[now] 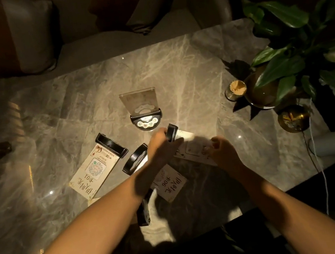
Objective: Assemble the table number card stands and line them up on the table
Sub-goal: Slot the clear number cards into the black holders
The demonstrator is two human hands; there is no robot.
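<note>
My left hand [159,147] grips a black stand base [171,132] at the centre of the marble table [176,71]. My right hand [222,148] pinches the near end of a white number card [191,147] whose far end meets that base. One upright stand [141,111] with a clear panel rises just beyond my hands. A card marked 01 [92,172] lies flat to the left with a black base [111,144] on its far end. Another black base [134,159] lies beside my left wrist. A card marked 06 [169,183] lies between my forearms, and a further base [144,209] sits under my left forearm.
A potted plant [282,63] in a round vase stands at the table's right end, with a toothpick jar [235,90] and a gold ball ornament [293,117] beside it. A thin cord [319,159] hangs off the right edge. A sofa with cushions [105,28] lies beyond the table.
</note>
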